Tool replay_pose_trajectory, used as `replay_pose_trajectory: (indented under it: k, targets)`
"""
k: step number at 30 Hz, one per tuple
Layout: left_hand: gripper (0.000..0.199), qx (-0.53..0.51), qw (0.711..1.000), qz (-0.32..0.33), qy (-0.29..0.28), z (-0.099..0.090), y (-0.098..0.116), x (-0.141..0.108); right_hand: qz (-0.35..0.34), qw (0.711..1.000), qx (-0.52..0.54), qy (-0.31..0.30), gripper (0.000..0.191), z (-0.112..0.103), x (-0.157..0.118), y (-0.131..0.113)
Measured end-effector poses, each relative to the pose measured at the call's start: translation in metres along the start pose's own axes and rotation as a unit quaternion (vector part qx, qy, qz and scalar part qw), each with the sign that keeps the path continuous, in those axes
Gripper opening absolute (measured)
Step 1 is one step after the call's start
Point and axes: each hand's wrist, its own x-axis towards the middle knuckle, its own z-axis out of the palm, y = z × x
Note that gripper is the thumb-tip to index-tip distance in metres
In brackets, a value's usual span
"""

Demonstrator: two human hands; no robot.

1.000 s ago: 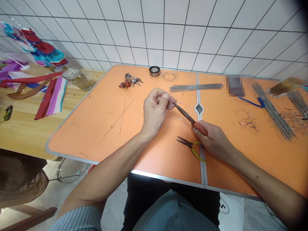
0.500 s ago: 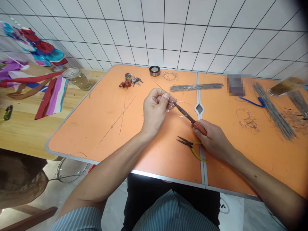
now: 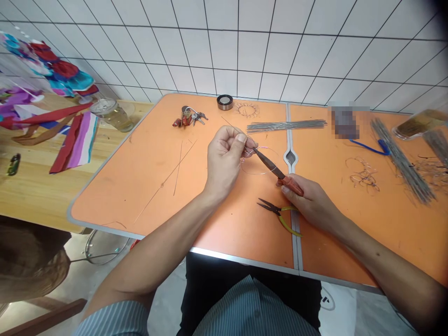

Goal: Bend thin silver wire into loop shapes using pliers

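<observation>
My left hand (image 3: 227, 156) pinches a thin wire ring (image 3: 261, 173) with small pink parts along it, above the orange table (image 3: 217, 233). A straight wire end sticks out past its fingers to the upper left. My right hand (image 3: 311, 198) is wrapped round the red handles of long-nosed pliers (image 3: 269, 164). The pliers' tips meet the wire at my left fingertips; the exact grip there is too small to make out. Just below lies a second pair of pliers (image 3: 275, 210) with yellow handles, its jaws apart.
Loose wires (image 3: 164, 182) lie at left. Keys (image 3: 191, 116), a tape roll (image 3: 224, 102), a wire ring (image 3: 246, 110) and a bundle of wires (image 3: 287, 125) line the back. More wire bundles (image 3: 402, 161) and tangled wire rings (image 3: 362, 175) are at right. A jar (image 3: 112, 114) stands far left.
Both hands stay nearly in place. The pliers have shifted very slightly right, and more of the wire ring's lower curve shows below them.
</observation>
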Motion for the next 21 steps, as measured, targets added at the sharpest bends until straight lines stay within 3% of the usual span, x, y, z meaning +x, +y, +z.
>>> replay_pose_trajectory:
  k: [14,21]
  targets:
    - [0.029,0.008,1.000,-0.006,0.006,0.002,-0.001,-0.003,0.017,1.000,0.001,-0.006,0.031,0.001,-0.007,-0.003]
    - [0.032,0.014,0.999,-0.016,0.027,-0.001,-0.003,0.003,-0.050,0.996,-0.076,0.017,0.023,-0.006,0.000,0.007]
